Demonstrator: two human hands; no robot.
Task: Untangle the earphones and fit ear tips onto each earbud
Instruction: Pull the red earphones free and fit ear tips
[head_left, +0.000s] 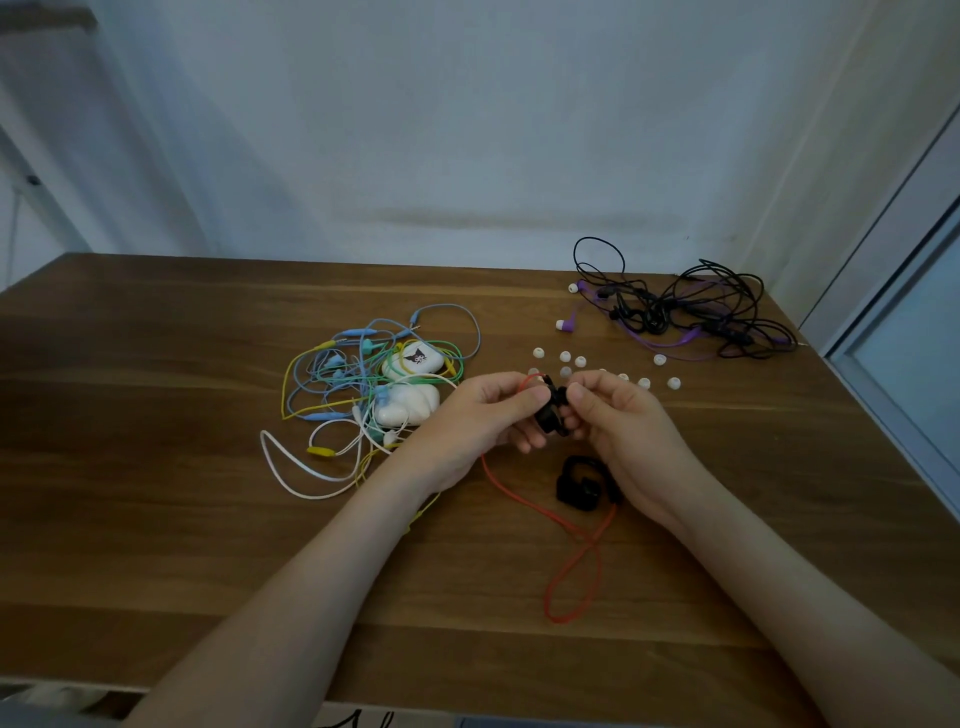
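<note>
So a black earbud (551, 413) is being pinched between both hands just above the table (156, 364): the left hand (483, 421) is clamped on its body, while the right hand (613, 415) is closed at its tip end, probably with an ear tip being pressed on, though the tip itself can't be made out behind the fingers. The red cable (571, 561) is trailed down from the left hand into a loop on the wood, with the second black earbud (579, 483) left lying under the right wrist. Loose white ear tips (564, 357) are scattered just past the knuckles. A pastel tangle (363, 384) is piled to the left, a black-and-purple tangle (685, 312) far right.

Risk-wise: a tip could easily be popped off crooked and lost among the others, or the loop could get snagged by a forearm.
</note>
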